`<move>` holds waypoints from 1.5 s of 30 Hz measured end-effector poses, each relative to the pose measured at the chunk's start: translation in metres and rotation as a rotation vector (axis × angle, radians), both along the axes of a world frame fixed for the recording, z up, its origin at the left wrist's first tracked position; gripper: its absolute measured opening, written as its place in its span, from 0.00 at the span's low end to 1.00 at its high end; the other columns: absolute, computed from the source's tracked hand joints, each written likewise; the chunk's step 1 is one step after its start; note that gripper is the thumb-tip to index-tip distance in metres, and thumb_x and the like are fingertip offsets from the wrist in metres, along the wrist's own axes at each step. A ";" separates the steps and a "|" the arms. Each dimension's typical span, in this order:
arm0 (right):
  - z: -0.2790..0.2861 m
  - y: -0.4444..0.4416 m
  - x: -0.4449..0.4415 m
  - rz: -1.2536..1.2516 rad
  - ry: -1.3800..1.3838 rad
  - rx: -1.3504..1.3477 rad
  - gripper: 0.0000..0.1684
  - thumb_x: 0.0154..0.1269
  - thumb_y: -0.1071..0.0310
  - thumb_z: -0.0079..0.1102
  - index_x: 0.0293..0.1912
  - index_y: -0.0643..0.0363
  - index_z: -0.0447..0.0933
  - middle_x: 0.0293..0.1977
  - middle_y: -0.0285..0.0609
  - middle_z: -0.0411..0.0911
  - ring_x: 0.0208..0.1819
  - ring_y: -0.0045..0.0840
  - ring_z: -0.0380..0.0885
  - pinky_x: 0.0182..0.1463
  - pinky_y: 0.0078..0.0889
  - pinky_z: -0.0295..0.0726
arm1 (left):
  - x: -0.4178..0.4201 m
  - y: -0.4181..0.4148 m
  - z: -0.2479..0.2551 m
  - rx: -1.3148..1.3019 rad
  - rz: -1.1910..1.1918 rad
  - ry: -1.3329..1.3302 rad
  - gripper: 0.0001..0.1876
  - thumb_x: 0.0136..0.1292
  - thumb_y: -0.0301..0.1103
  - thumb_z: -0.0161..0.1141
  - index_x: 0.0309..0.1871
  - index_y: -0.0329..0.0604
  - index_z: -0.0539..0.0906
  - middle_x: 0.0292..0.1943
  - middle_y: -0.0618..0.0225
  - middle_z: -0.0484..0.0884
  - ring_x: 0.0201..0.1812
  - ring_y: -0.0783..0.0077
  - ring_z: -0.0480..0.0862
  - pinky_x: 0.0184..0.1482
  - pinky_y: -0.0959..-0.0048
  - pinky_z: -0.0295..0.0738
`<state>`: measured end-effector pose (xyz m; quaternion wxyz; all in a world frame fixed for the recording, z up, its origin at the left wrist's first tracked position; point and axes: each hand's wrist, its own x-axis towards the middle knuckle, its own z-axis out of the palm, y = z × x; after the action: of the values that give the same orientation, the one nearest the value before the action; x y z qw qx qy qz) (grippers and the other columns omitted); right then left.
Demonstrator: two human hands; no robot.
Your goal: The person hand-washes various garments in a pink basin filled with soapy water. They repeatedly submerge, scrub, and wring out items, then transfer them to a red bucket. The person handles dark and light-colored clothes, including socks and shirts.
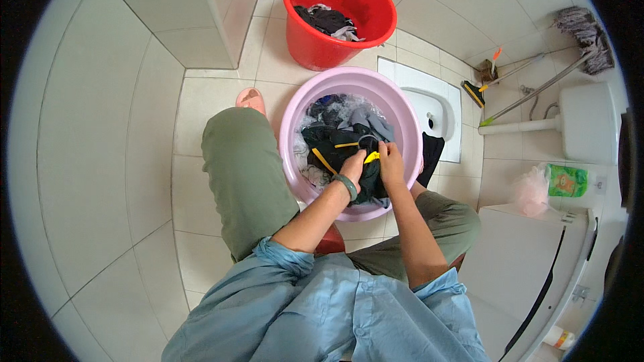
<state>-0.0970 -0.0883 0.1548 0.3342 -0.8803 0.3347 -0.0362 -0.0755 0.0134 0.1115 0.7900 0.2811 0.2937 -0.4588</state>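
Both my hands are over a pink plastic basin [290, 161] full of wet laundry in water. My left hand [353, 167], with a green bangle [346, 187] at the wrist, grips a black garment [322, 141] with yellow stripes. My right hand [391, 163] pinches the same garment on the other side of a bright yellow patch [372, 157]. Behind it, a grey cloth [370, 119] and other dark clothes lie among suds. Parts of the garment under my hands are hidden.
A red bucket [322, 53] holding dark and white clothes stands beyond the basin. To the right are a squat toilet [448, 110], a floor brush [473, 94], a mop [586, 40] and a white washing machine [508, 256]. Black cloth [431, 156] hangs by the basin's right side.
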 end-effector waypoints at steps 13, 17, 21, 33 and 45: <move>0.028 -0.056 -0.033 -0.417 -0.484 0.857 0.13 0.54 0.77 0.52 0.41 0.59 0.72 0.29 0.34 0.73 0.30 0.22 0.74 0.37 0.23 0.75 | 0.010 0.014 0.015 0.053 -0.691 -0.760 0.29 0.53 0.52 0.65 0.48 0.36 0.77 0.40 0.65 0.78 0.42 0.73 0.76 0.49 0.75 0.70; 0.025 -0.063 -0.030 -0.587 -0.530 0.785 0.18 0.53 0.79 0.47 0.45 0.57 0.71 0.32 0.38 0.72 0.30 0.24 0.74 0.35 0.23 0.75 | 0.020 0.027 0.050 0.164 -0.802 -0.804 0.16 0.54 0.46 0.65 0.30 0.39 0.82 0.38 0.66 0.78 0.39 0.77 0.75 0.43 0.78 0.68; 0.046 -0.027 -0.015 -0.454 -0.474 0.745 0.26 0.52 0.80 0.44 0.53 0.55 0.68 0.36 0.42 0.73 0.36 0.26 0.74 0.40 0.25 0.75 | 0.020 0.022 0.014 -0.270 0.013 -0.259 0.09 0.60 0.33 0.57 0.42 0.40 0.79 0.46 0.65 0.79 0.49 0.69 0.77 0.54 0.68 0.72; 0.000 0.020 0.010 0.116 0.095 -0.236 0.19 0.63 0.56 0.45 0.29 0.60 0.77 0.27 0.56 0.77 0.30 0.50 0.76 0.36 0.48 0.74 | -0.003 0.006 0.003 -0.087 0.150 0.172 0.10 0.57 0.41 0.55 0.32 0.46 0.80 0.31 0.67 0.82 0.33 0.65 0.81 0.42 0.66 0.76; -0.024 -0.005 -0.024 -0.005 -0.003 0.275 0.17 0.60 0.55 0.54 0.28 0.62 0.74 0.27 0.48 0.76 0.32 0.37 0.77 0.36 0.39 0.72 | -0.011 0.010 0.032 -0.180 -0.022 0.054 0.09 0.55 0.36 0.59 0.36 0.43 0.80 0.35 0.67 0.82 0.36 0.71 0.81 0.41 0.73 0.76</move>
<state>-0.1206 -0.0935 0.1305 0.4519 -0.8254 0.3383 0.0080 -0.0861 0.0233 0.1436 0.7988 0.1996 0.2695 -0.4995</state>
